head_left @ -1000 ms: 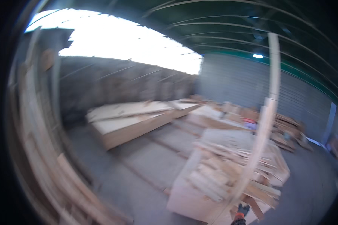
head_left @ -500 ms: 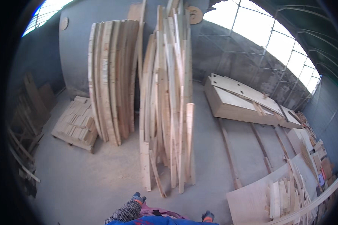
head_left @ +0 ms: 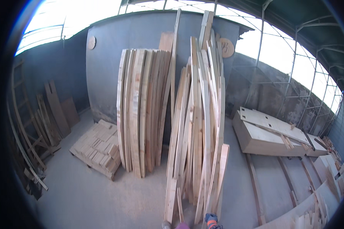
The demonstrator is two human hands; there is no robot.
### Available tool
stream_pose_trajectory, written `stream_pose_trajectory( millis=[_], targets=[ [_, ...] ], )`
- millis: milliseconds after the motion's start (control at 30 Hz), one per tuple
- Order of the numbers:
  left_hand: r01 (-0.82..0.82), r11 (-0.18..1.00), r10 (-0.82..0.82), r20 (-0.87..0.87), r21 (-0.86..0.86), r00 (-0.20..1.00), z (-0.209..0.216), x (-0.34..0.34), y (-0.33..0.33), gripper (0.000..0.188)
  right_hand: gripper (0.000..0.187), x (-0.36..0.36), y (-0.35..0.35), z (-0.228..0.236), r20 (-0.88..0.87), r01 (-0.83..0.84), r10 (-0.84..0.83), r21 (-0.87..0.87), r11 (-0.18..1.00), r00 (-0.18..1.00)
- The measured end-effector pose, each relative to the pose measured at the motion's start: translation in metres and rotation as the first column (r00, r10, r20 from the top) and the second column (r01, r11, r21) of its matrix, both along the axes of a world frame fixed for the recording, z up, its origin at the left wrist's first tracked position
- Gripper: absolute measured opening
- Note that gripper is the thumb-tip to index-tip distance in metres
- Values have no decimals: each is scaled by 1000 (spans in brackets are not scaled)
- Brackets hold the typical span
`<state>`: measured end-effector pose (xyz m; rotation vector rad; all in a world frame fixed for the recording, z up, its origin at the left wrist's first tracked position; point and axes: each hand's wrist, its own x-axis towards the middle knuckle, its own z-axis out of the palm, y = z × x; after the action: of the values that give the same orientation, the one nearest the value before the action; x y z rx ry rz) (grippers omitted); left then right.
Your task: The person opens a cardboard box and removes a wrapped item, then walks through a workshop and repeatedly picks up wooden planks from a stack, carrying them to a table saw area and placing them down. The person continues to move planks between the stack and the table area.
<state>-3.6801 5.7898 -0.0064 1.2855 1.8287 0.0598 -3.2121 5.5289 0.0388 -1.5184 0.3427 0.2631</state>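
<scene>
Centre of the frame, and the thing closest to the person is the loose stack of leaning planks [head_left: 200,126]: long, thin, pale boards stood on end against the grey wall [head_left: 103,65], their feet splayed on the dusty concrete floor [head_left: 84,194] right at the lower middle. At the very bottom edge a gloved hand [head_left: 211,220] pokes in, blue and orange, just beside the foot of the shortest board; only its tip shows, so whether the fingers are clenched or released I cannot tell. The other hand isn't clearly in view; a sliver of something grey and pink sits at the edge beside it, too little to name.

The risk here, as I judge it: these planks lean at different angles, some crossing, nothing tying them. Pull one from the middle and its neighbours could slide sideways or tip forward onto the person. The sawdust on the floor looks slippery, so the bottoms could kick out.

To the left stands a tidier bundle of wider boards [head_left: 141,110], upright and close-packed; a falling plank could knock into it. Lower left, a low pile of short wood blocks [head_left: 97,149] makes a trip hazard when stepping back. Right of centre lie flat panels [head_left: 267,131], well apart.
</scene>
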Motion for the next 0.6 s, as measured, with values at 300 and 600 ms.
stream_pose_trajectory(
  millis=[300, 600],
  targets=[
    [-135, 990, 140, 236, -36, 962, -13, 93, 105, 52, 9, 121, 82, -41, -53, -54, 100, 550, 834, 994],
    [9, 983, -95, 458, 186, 884, 5, 244, 212, 50, 13, 153, 151, 28, -44, 97, -88, 256, 962, 995]
  ],
)
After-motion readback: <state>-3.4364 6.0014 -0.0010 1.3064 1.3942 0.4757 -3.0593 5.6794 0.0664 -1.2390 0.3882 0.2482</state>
